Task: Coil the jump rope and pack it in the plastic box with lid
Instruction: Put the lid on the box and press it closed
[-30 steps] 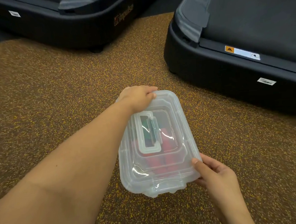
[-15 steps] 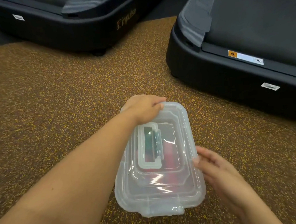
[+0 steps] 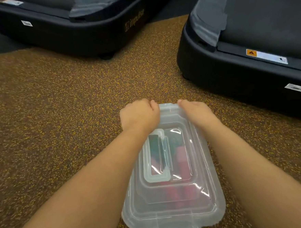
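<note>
On floor: lidded box [image 3: 171, 197] | red rope [image 3: 185, 191] inside | hands grip far latch [image 3: 168, 106]

The fingertips of the left hand [image 3: 139, 116] and the right hand [image 3: 196, 111] are hidden behind the far end of the plastic box [image 3: 172, 206]. The jump rope [image 3: 182, 162] is seen only as blurred red shapes through the lid [image 3: 199, 163]. Both treadmills [image 3: 250, 71] are cut off by the picture's edge.

The clear plastic box with lid [image 3: 171, 197] sits on the speckled brown rubber floor [image 3: 57, 120]. The left hand [image 3: 139, 115] and right hand [image 3: 194, 110] rest on its far end, side by side. A black treadmill base [image 3: 80, 35] lies behind-left, another black treadmill base [image 3: 246, 75] behind-right.
</note>
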A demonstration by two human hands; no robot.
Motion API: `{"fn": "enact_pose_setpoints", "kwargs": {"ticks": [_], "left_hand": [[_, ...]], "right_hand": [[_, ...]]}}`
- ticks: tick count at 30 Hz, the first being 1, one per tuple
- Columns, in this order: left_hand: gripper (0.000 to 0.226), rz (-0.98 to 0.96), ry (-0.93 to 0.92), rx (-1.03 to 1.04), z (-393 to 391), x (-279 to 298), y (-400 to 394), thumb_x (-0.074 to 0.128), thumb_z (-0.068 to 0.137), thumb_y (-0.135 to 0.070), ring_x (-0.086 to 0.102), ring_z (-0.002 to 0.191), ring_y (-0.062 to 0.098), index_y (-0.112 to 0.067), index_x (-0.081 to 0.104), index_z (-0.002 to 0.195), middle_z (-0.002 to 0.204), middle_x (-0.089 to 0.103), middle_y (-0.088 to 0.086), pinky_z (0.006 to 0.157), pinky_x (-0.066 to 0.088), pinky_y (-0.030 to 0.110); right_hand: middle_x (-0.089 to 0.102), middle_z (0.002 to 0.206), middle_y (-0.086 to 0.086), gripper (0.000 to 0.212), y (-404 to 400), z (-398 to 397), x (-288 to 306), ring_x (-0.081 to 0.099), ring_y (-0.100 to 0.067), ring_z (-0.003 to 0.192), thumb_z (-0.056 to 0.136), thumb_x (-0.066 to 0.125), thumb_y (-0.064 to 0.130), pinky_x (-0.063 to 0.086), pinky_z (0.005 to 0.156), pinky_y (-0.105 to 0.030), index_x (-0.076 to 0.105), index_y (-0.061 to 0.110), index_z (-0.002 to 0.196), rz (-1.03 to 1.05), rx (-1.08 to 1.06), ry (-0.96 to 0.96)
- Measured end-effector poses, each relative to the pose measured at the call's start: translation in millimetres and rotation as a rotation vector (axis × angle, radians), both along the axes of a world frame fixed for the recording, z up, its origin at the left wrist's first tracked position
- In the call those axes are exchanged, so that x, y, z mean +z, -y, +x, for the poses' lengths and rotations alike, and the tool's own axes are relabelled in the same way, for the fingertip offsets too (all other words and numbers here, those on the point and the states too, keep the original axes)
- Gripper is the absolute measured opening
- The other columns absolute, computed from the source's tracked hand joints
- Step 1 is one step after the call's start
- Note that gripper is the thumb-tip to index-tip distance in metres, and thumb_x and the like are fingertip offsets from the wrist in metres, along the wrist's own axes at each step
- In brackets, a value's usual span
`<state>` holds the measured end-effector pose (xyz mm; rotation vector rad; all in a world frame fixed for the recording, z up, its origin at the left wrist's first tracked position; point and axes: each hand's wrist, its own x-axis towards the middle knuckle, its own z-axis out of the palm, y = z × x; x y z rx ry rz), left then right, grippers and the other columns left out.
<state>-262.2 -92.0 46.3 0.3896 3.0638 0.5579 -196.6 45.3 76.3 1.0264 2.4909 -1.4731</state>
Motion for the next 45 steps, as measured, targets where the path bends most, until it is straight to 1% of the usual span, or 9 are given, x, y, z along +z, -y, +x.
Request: {"fn": "enact_pose_setpoints", "kwargs": {"ticks": [9,16,23,27,31,35,38,41,45], "left_hand": [[0.047,-0.05,0.024,-0.141,-0.5,1.0,-13.6,0.026,0.096,-0.035,0.061,0.091,0.035,-0.009,0.066,0.1,0.099,0.068,0.017,0.068,0.036,0.032],[0.045,-0.075,0.025,-0.252,6.7,4.7,-21.5,0.026,0.097,-0.033,0.061,0.095,0.035,-0.01,0.064,0.104,0.107,0.067,0.016,0.07,0.036,0.034],[0.043,0.028,0.291,-0.128,-8.9,12.8,-13.9,0.032,0.097,-0.034,0.057,0.108,0.033,-0.015,0.061,0.121,0.124,0.062,0.014,0.083,0.042,0.035],[0.049,0.01,0.277,-0.023,-8.3,12.1,-16.3,0.027,0.1,-0.036,0.056,0.112,0.038,-0.006,0.061,0.12,0.124,0.061,0.019,0.089,0.043,0.039],[0.037,0.131,0.321,-0.089,-9.6,13.8,-10.9,0.037,0.097,-0.037,0.057,0.11,0.032,-0.018,0.065,0.113,0.12,0.064,0.01,0.086,0.042,0.034],[0.021,0.568,0.583,-0.24,-8.2,8.8,13.0,0.061,0.089,-0.032,0.062,0.1,0.019,-0.028,0.065,0.11,0.107,0.065,-0.001,0.093,0.049,0.036],[0.031,0.783,0.661,-0.239,-0.7,1.5,20.3,0.065,0.088,-0.017,0.06,0.08,0.012,-0.016,0.062,0.119,0.096,0.061,0.001,0.075,0.053,0.02],[0.03,0.822,0.66,-0.212,1.5,3.8,17.9,0.066,0.087,-0.013,0.059,0.072,0.009,-0.013,0.063,0.117,0.092,0.062,0.001,0.062,0.053,0.012],[0.012,0.713,0.583,-0.23,0.0,5.1,17.6,0.068,0.086,-0.019,0.058,0.075,0.008,-0.022,0.068,0.098,0.084,0.064,-0.004,0.073,0.05,0.021]], "right_hand": [[0.056,0.089,-0.009,0.036,-14.5,-7.6,2.6,0.051,-0.025,0.071,0.076,0.04,0.041,0.037,0.061,-0.03,0.056,0.012,0.091,-0.016,-0.042,0.163],[0.058,0.116,-0.013,0.067,-17.0,-0.8,-13.7,0.056,-0.034,0.103,0.083,0.042,0.06,0.046,0.09,-0.04,0.056,0.009,0.124,0.208,-0.008,0.242],[0.069,0.097,-0.012,0.036,-25.5,6.4,-13.6,0.067,-0.031,0.089,0.083,0.059,0.045,0.053,0.088,-0.047,0.061,0.011,0.095,-0.177,-0.037,0.104],[0.063,0.126,-0.002,0.053,-25.5,12.2,-27.1,0.063,-0.021,0.108,0.083,0.067,0.04,0.049,0.097,-0.037,0.057,0.015,0.129,-0.329,-0.062,-0.149],[0.066,0.113,0.004,0.058,-26.7,18.3,-27.8,0.066,-0.009,0.093,0.076,0.076,0.032,0.052,0.07,-0.017,0.055,0.018,0.129,-0.348,0.068,-0.207],[0.064,0.114,-0.004,0.057,-29.9,18.6,-28.2,0.067,-0.02,0.096,0.071,0.08,0.021,0.056,0.074,-0.028,0.057,0.019,0.123,-0.381,0.103,-0.199],[0.065,0.112,-0.006,0.051,-28.6,19.8,-32.2,0.067,-0.02,0.092,0.069,0.082,0.022,0.055,0.068,-0.027,0.061,0.019,0.115,-0.378,0.104,-0.231],[0.067,0.108,-0.003,0.048,-28.8,20.2,-32.0,0.067,-0.019,0.091,0.07,0.082,0.024,0.055,0.071,-0.028,0.063,0.018,0.114,-0.32,0.101,-0.243],[0.069,0.104,-0.001,0.04,-27.3,20.2,-34.0,0.068,-0.019,0.093,0.065,0.084,0.034,0.057,0.083,-0.039,0.067,0.026,0.1,-0.195,0.08,-0.25]]}}
